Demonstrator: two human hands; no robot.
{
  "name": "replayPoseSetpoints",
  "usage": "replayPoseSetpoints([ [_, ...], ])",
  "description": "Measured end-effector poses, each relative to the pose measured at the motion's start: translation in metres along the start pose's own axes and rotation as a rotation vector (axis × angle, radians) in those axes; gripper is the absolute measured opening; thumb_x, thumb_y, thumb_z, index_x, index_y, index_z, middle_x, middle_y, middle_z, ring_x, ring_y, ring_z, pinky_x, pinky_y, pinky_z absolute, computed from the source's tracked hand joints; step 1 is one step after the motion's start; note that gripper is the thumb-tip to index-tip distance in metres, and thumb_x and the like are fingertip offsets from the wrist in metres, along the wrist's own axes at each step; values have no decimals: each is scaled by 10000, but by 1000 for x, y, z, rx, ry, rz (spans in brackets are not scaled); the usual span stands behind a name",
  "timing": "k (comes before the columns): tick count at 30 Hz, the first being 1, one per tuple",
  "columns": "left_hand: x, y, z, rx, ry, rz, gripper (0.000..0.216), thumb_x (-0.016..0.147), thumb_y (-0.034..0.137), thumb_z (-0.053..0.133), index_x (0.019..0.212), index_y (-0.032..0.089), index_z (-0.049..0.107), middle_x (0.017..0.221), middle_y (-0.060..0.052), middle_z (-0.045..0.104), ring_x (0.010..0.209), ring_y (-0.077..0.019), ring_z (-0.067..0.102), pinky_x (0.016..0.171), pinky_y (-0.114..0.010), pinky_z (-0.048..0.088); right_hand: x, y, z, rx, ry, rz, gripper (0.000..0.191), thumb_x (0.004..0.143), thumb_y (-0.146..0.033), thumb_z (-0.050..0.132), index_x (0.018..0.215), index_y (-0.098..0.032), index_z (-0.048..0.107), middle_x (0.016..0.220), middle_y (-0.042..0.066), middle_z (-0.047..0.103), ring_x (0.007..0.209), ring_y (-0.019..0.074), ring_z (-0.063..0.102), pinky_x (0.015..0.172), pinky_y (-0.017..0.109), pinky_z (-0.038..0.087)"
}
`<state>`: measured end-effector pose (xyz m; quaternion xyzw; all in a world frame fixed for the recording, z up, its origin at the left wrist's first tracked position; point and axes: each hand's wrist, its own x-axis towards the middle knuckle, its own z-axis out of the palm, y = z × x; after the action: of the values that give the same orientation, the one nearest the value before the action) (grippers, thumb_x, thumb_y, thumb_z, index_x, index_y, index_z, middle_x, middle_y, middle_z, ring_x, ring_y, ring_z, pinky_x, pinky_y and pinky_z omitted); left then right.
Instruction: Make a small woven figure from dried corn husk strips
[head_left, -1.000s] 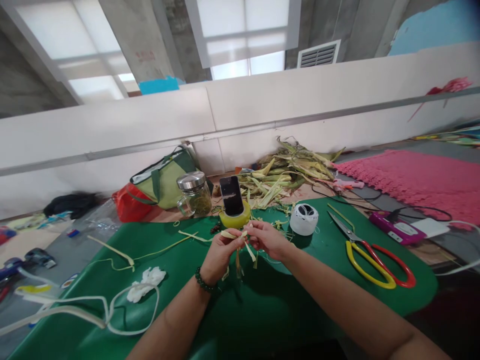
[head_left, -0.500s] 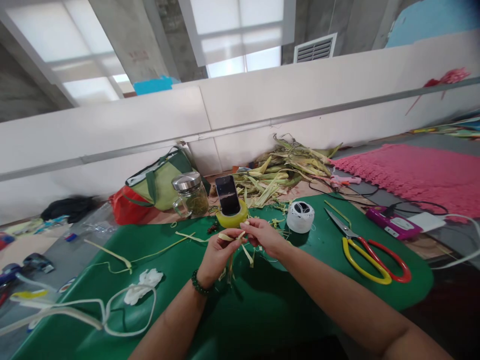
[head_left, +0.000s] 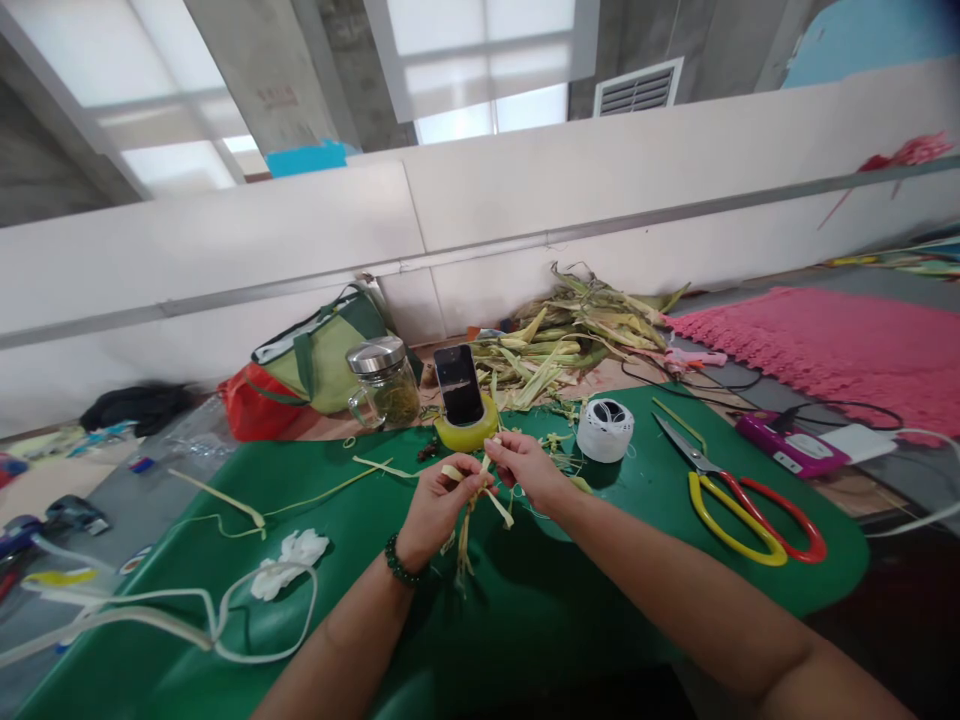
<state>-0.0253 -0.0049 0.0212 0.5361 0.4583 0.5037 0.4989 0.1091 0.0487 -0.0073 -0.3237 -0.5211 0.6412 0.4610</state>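
Pale yellow corn husk strips point(head_left: 463, 545) hang below my fingers over the green mat point(head_left: 585, 590). My left hand point(head_left: 444, 497) pinches the husk bundle between thumb and fingers; a green bead bracelet circles that wrist. On its right, my right hand point(head_left: 523, 466) is closed on the upper end of a husk strip, close to the left fingertips. One flat strip end sticks out to the lower right between the hands. Just behind them a phone point(head_left: 458, 385) leans upright in a yellow tape roll point(head_left: 469, 432). How the strips join is hidden by my fingers.
Right of my hands stand a white roll point(head_left: 604, 432) and large scissors point(head_left: 739, 505) with red and yellow handles. A glass jar point(head_left: 390, 390), a green bag point(head_left: 330, 365) and a heap of corn husks point(head_left: 562, 340) line the back. A white cable point(head_left: 214, 630) loops at left.
My hands have turned the husk bundle slightly, so more strips now hang visibly below. The strip end between my hands swings to the right. The view has shifted a little.
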Motion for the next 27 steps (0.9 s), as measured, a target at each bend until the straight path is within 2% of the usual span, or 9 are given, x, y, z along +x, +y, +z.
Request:
replayPoseSetpoints([
  [13, -2, -4, -3, -47, -29, 16, 238, 662, 364, 755, 681, 154, 645, 637, -14, 663, 637, -170, 659, 591, -250, 474, -1, -4, -3, 32, 25, 26, 419, 634, -515, 702, 537, -178, 472, 399, -75, 397, 336, 39, 315, 357, 204, 184],
  [17, -1, -6, -3, -118, -17, -39, 237, 665, 352, 758, 704, 154, 634, 674, -9, 676, 643, -155, 664, 604, -236, 481, -1, -5, -2, 39, 45, 21, 441, 623, -537, 710, 547, -178, 466, 395, -84, 380, 336, 35, 300, 352, 195, 189],
  [19, -1, -4, -2, -191, 3, -86, 264, 654, 360, 767, 711, 157, 607, 677, -4, 681, 611, -140, 656, 596, -232, 486, -3, -7, -1, 73, 4, 50, 439, 644, -564, 687, 603, -180, 480, 422, -85, 399, 348, 41, 326, 353, 184, 227],
  [23, -1, 5, -1, -331, 57, -150, 353, 602, 389, 796, 708, 159, 549, 617, 16, 659, 522, -107, 609, 529, -210, 473, -9, -11, 1, 134, -272, 211, 496, 727, -676, 524, 774, -183, 516, 567, -38, 533, 421, 78, 459, 414, 210, 377],
  [25, 0, 8, -2, -346, 80, -156, 379, 594, 404, 797, 715, 160, 533, 601, 23, 650, 504, -96, 593, 499, -190, 453, -12, -13, 0, 44, -300, 165, 492, 749, -669, 500, 825, -183, 522, 557, -40, 530, 425, 84, 456, 431, 214, 375],
  [27, 1, 8, -4, -319, 100, -152, 392, 601, 420, 789, 732, 164, 523, 600, 26, 650, 512, -96, 601, 489, -178, 438, -14, -15, -1, -125, -221, 15, 402, 773, -583, 541, 824, -183, 540, 510, -60, 471, 424, 80, 408, 433, 207, 329],
])
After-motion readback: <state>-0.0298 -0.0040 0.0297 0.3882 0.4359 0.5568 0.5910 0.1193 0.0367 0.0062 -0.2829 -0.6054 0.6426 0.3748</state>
